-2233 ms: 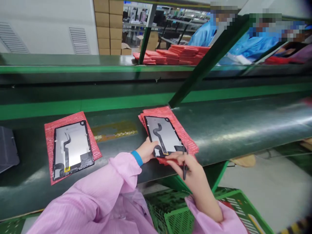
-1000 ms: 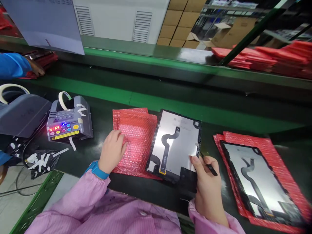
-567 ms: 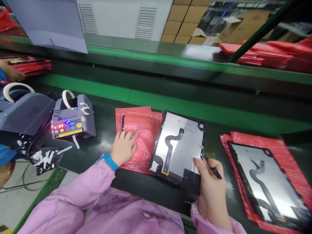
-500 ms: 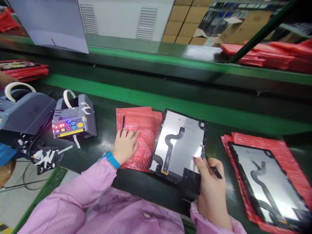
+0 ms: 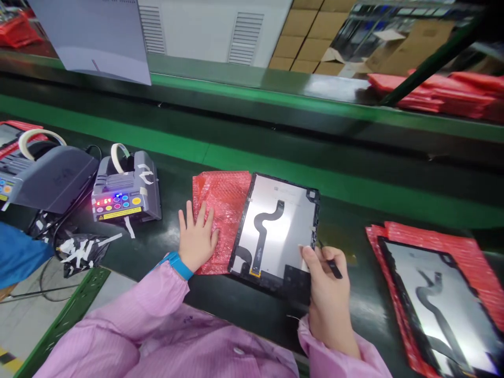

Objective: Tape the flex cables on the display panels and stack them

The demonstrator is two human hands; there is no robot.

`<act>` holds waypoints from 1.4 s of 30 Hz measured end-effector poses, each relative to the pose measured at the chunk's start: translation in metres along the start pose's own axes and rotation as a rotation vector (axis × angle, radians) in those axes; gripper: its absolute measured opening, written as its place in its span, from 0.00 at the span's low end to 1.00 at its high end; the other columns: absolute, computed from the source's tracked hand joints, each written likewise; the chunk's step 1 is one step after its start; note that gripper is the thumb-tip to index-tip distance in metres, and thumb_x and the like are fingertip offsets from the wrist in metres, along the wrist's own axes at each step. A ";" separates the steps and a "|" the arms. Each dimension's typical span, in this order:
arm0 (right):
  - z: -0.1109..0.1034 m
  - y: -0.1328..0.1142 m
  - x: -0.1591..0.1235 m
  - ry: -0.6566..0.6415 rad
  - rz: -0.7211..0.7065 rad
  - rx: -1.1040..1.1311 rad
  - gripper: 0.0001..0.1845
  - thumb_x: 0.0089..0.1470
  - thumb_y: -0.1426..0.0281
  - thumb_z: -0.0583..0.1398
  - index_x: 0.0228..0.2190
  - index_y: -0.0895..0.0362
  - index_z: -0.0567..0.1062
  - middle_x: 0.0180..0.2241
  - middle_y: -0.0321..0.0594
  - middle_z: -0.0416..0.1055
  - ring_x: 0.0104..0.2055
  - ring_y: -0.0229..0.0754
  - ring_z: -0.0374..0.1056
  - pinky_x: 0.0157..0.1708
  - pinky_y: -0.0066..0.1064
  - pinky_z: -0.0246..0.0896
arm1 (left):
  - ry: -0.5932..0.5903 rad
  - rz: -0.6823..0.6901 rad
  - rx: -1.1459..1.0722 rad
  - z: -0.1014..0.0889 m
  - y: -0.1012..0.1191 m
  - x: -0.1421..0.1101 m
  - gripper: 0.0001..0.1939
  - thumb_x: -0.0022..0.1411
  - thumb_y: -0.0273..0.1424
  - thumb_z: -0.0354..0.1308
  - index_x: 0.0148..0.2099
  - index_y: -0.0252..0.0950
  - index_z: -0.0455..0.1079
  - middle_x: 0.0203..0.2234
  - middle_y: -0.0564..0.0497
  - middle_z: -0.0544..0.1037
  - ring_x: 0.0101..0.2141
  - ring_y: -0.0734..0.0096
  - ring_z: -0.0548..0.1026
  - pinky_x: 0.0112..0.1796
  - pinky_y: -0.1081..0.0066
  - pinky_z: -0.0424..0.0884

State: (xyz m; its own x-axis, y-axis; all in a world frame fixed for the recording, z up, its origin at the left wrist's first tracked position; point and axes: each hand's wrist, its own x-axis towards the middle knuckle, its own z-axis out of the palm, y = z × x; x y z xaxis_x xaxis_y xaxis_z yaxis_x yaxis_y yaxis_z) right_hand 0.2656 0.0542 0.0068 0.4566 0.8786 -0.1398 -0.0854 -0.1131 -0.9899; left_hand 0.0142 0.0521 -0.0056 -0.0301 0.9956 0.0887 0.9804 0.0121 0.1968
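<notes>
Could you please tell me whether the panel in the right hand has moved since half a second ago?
Yes; judged against the tape dispenser with the red display, the held panel has shifted left, towards it.

On my left stands a grey tape dispenser [image 5: 148,194], its display [image 5: 104,201] lit red — a second dispenser [image 5: 63,178] sits just beside it. Nearer me, white scraps [image 5: 80,253] lie on black plastic [image 5: 71,271]. Ahead of me a grey sheet [image 5: 94,37] hangs before the shelf [image 5: 220,76]; beyond the shelf are vents [image 5: 246,38] and stacked cartons [image 5: 296,22] — and on its right, red packs [image 5: 452,97].
</notes>
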 end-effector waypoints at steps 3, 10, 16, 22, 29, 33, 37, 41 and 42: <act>0.005 -0.001 0.004 -0.042 -0.014 -0.014 0.35 0.35 0.53 0.76 0.30 0.50 0.59 0.29 0.26 0.60 0.33 0.35 0.64 0.45 0.32 0.64 | -0.027 0.061 -0.020 -0.004 -0.006 0.002 0.29 0.73 0.37 0.48 0.72 0.37 0.63 0.73 0.42 0.58 0.73 0.30 0.44 0.67 0.29 0.44; 0.054 -0.018 0.014 -0.293 -0.023 0.001 0.35 0.35 0.53 0.75 0.28 0.50 0.57 0.24 0.24 0.54 0.28 0.34 0.56 0.37 0.28 0.60 | -0.092 0.122 -0.145 -0.017 -0.022 0.010 0.31 0.68 0.27 0.52 0.72 0.38 0.60 0.75 0.40 0.52 0.74 0.29 0.39 0.64 0.23 0.40; 0.068 -0.032 0.032 -0.422 -0.114 -0.047 0.32 0.37 0.56 0.75 0.28 0.51 0.58 0.26 0.26 0.53 0.29 0.34 0.55 0.34 0.26 0.58 | -0.052 -0.166 -0.164 -0.035 -0.032 -0.009 0.16 0.72 0.34 0.50 0.56 0.33 0.71 0.54 0.36 0.77 0.59 0.45 0.72 0.56 0.49 0.67; 0.058 -0.030 0.036 -0.310 -0.074 -0.034 0.35 0.34 0.52 0.76 0.29 0.50 0.59 0.25 0.25 0.54 0.29 0.35 0.60 0.34 0.28 0.61 | -0.195 -0.188 -0.110 -0.036 -0.011 -0.027 0.14 0.71 0.40 0.56 0.40 0.35 0.71 0.35 0.41 0.81 0.43 0.47 0.79 0.44 0.56 0.66; 0.033 -0.037 0.033 -0.105 -0.077 0.017 0.33 0.32 0.55 0.78 0.29 0.50 0.63 0.27 0.27 0.67 0.34 0.37 0.69 0.39 0.30 0.67 | -0.253 -0.207 -0.136 -0.038 -0.011 -0.021 0.07 0.72 0.31 0.54 0.41 0.36 0.71 0.34 0.45 0.82 0.39 0.56 0.81 0.41 0.62 0.66; 0.011 -0.050 0.037 0.041 -0.134 0.082 0.32 0.28 0.58 0.79 0.29 0.50 0.66 0.28 0.29 0.70 0.38 0.40 0.72 0.41 0.31 0.70 | -0.274 -0.235 -0.192 -0.047 -0.025 -0.030 0.09 0.74 0.34 0.54 0.40 0.38 0.70 0.28 0.53 0.80 0.32 0.64 0.80 0.34 0.68 0.67; 0.001 -0.062 0.034 0.130 -0.186 0.097 0.32 0.27 0.57 0.79 0.27 0.50 0.67 0.29 0.31 0.72 0.38 0.41 0.72 0.37 0.32 0.71 | -0.126 -0.239 -0.151 -0.048 -0.028 -0.035 0.11 0.72 0.38 0.57 0.48 0.35 0.70 0.36 0.47 0.80 0.38 0.58 0.80 0.39 0.64 0.73; 0.003 -0.063 0.029 0.113 -0.192 0.112 0.32 0.28 0.57 0.80 0.27 0.50 0.66 0.29 0.31 0.71 0.38 0.41 0.72 0.37 0.33 0.74 | 0.088 0.077 -0.157 -0.035 -0.021 -0.020 0.17 0.71 0.34 0.55 0.58 0.32 0.69 0.53 0.36 0.77 0.56 0.48 0.75 0.55 0.52 0.72; 0.004 -0.062 0.027 0.106 -0.190 0.114 0.31 0.29 0.57 0.80 0.27 0.50 0.67 0.29 0.31 0.71 0.38 0.41 0.73 0.38 0.34 0.75 | 0.070 0.183 -0.199 -0.029 -0.018 -0.014 0.17 0.71 0.32 0.53 0.59 0.32 0.69 0.56 0.34 0.75 0.60 0.48 0.72 0.59 0.50 0.69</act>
State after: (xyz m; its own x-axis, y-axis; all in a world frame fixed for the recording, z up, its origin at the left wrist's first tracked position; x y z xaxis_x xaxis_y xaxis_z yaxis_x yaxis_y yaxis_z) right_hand 0.2802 0.0867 0.0645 0.5642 0.8247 0.0406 -0.0857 0.1074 -0.9905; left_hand -0.0092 0.0350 0.0182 0.1239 0.9706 0.2064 0.9134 -0.1929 0.3586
